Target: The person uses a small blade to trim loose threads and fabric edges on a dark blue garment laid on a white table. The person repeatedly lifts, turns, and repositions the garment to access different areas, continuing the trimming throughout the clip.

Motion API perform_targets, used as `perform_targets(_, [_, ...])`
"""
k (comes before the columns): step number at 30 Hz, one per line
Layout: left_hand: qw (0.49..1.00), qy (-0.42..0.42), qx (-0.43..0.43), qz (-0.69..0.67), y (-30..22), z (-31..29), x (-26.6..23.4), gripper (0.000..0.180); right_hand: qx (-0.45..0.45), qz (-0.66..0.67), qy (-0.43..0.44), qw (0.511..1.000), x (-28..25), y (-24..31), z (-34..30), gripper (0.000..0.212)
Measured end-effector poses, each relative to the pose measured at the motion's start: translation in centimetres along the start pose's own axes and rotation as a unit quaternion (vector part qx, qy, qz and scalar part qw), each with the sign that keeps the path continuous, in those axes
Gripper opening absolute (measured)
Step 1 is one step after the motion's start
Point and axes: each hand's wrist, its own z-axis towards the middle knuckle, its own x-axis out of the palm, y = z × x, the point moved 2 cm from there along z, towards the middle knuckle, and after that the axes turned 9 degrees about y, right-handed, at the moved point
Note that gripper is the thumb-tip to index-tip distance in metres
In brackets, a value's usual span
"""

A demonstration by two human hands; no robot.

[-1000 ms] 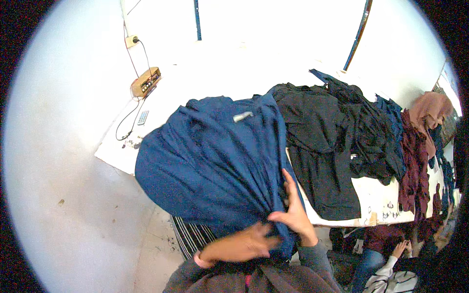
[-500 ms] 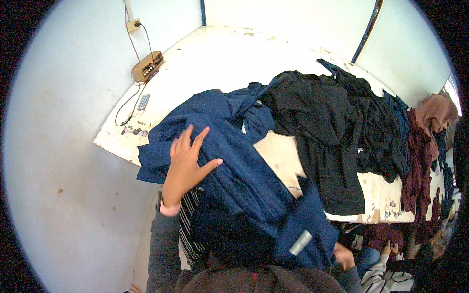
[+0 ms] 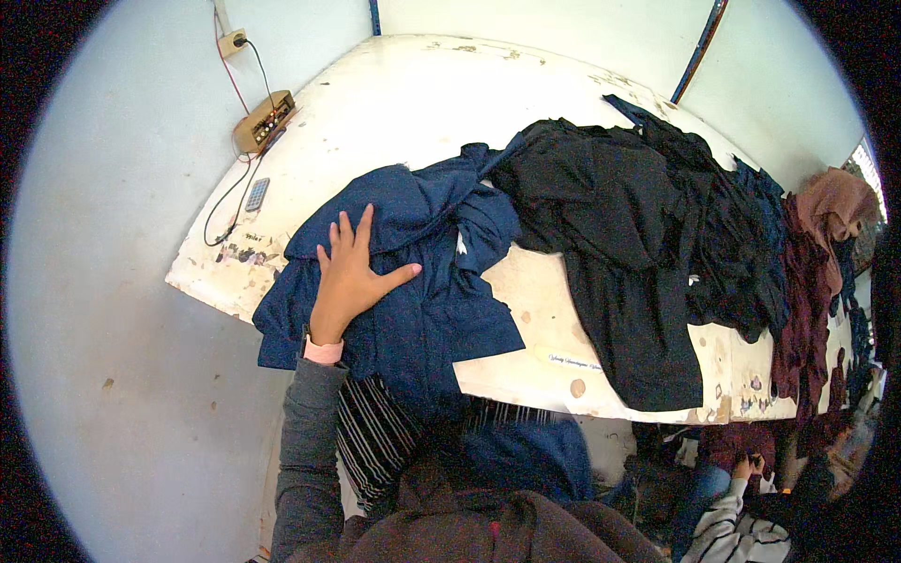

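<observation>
My left hand (image 3: 349, 281) lies with spread fingers on a bunched navy garment (image 3: 404, 202) at the front left of the white table (image 3: 507, 380). Nothing is gripped in it. Part of the garment hangs over the table's front edge towards me. A small white label or scrap (image 3: 461, 244) shows among its folds. Below the edge, at my lap, are a black cloth with white stripes (image 3: 380, 427) and more navy fabric (image 3: 530, 455). My right hand is out of sight.
Black garments (image 3: 601, 197) lie to the right of the navy one, with maroon garments (image 3: 798, 310) beyond. A plugged-in brown device (image 3: 265, 122) and a small remote control (image 3: 257, 194) sit at the left. Another person's striped sleeve (image 3: 737, 525) shows at lower right.
The long navy section with a pale label, stretched towards my right hand, has gone from the table's front. My right hand has left view. My left hand still lies spread on the garment.
</observation>
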Motion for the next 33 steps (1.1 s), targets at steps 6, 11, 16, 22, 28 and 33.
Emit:
perform_targets(6, [0.999, -0.009, -0.023, -0.021, 4.1, 3.1, 0.2, 0.047, -0.011, -0.024, -0.005, 1.0, 0.5, 0.4, 0.2, 0.033])
perform_targets(11, [0.887, -0.253, 0.008, -0.386, 8.1, 5.0, -2.7, 0.033, -0.056, -0.059, -0.017, 0.997, 0.8, 2.3, -0.2, 0.032])
perform_targets(16, [0.984, -0.148, 0.046, -0.093, -1.9, -4.6, -6.7, 0.041, -0.361, -0.107, -0.134, 0.917, -1.5, 12.8, -5.0, 0.032])
perform_targets(22, [0.99, -0.03, 0.101, 0.091, -2.7, -12.8, 1.3, 0.039, -0.702, -0.105, -0.16, 0.686, -1.6, 35.4, -12.9, 0.03])
perform_targets(28, [0.886, 0.198, -0.037, -0.418, 3.7, -4.8, -6.2, 0.034, -0.679, -0.242, -0.059, 0.691, 2.7, 46.2, -14.0, 0.046])
perform_targets(33, [0.682, -0.354, -0.035, -0.639, 8.3, -1.0, -13.4, 0.045, -0.693, -0.26, -0.094, 0.665, 3.8, 46.6, -11.3, 0.043])
